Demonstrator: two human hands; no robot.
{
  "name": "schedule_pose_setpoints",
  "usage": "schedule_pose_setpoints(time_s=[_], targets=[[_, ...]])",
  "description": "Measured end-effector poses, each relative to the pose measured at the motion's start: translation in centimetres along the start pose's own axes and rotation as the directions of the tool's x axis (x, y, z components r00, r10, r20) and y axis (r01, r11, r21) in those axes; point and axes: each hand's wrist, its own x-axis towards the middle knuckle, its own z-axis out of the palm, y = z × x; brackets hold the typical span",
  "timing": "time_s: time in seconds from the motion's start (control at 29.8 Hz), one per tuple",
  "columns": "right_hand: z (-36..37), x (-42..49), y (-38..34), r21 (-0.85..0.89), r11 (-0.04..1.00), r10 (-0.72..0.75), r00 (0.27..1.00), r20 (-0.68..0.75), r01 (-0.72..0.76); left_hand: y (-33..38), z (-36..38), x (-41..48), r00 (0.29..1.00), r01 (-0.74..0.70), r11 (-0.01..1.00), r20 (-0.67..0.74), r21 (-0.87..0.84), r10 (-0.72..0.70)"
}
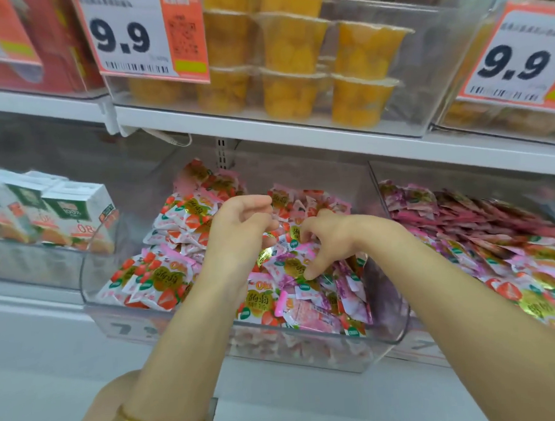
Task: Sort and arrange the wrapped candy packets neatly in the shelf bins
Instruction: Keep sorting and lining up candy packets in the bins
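The clear middle bin [307, 346] holds a jumbled pile of wrapped candy packets. Red strawberry packets [164, 279] fill its left side, and pink-purple packets [346, 290] lie mixed in at the right front. My left hand [239, 234] is cupped over the pile's centre with its fingers curled. Its palm faces away, so I cannot see whether it holds anything. My right hand [331, 239] claws down beside it, thumb and fingers pinching a pink-purple packet [296, 260].
The right bin [386, 186] holds rows of pink-purple packets with strawberry ones at its front. The left bin [33, 265] contains white cartons [76, 216]. Above, a shelf [298, 130] carries clear tubs of yellow fruit cups [290, 92] and hanging 9.9 price tags [135, 38].
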Motion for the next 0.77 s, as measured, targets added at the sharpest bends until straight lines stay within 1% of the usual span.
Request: schedule_pose_setpoints(time_s=[0.07,0.17,0.3,0.34,0.4,0.47,0.54,0.57,0.64,0.67,0.7,0.77], targets=[[0.2,0.1,0.2,0.042,0.998,-0.038,0.999,-0.023,0.039,0.0,0.1,0.0,1.0,0.0,1.0,-0.005,0.004,0.0],[0.3,0.2,0.2,0.099,0.984,-0.138,0.987,-0.088,0.147,-0.1,0.4,0.0,1.0,0.001,1.0,-0.013,-0.01,-0.001],[-0.1,0.0,0.4,0.099,0.986,-0.127,0.991,-0.044,0.131,-0.1,0.8,0.1,1.0,0.003,1.0,-0.011,-0.013,-0.003],[-0.1,0.1,0.7,0.119,0.982,-0.141,0.989,-0.046,0.145,-0.2,0.9,0.1,1.0,0.001,1.0,-0.011,-0.011,-0.002],[0.0,-0.1,0.9,0.174,0.968,-0.165,0.981,-0.1,0.181,-0.3,1.1,0.3,1.0,-0.004,1.0,-0.012,0.003,0.004],[0.0,-0.3,1.2,0.206,0.953,-0.188,0.967,-0.174,0.222,-0.4,1.3,0.5,0.999,-0.03,0.997,-0.016,0.074,0.032],[-0.2,-0.8,1.3,0.198,0.943,-0.21,0.938,-0.276,0.269,-0.5,1.2,0.7,0.994,-0.107,0.962,0.016,0.252,0.107],[-0.4,-1.2,1.4,0.219,0.932,-0.212,0.923,-0.321,0.29,-0.6,1.2,0.7,0.988,-0.157,0.92,0.055,0.359,0.147],[-0.8,-2.0,1.5,0.324,0.889,-0.176,0.894,-0.412,0.325,-0.8,1.2,0.7,0.972,-0.235,0.812,0.139,0.534,0.19],[-1.0,-2.5,1.6,0.38,0.855,-0.156,0.874,-0.46,0.353,-0.8,1.2,0.6,0.966,-0.257,0.776,0.162,0.576,0.2],[-1.1,-2.9,1.7,0.423,0.819,-0.14,0.85,-0.508,0.388,-0.7,1.1,0.6,0.962,-0.272,0.767,0.172,0.581,0.211],[-1.3,-3.7,1.9,0.496,0.749,-0.096,0.812,-0.576,0.44,-0.3,1.1,0.5,0.959,-0.283,0.805,0.172,0.521,0.226]])
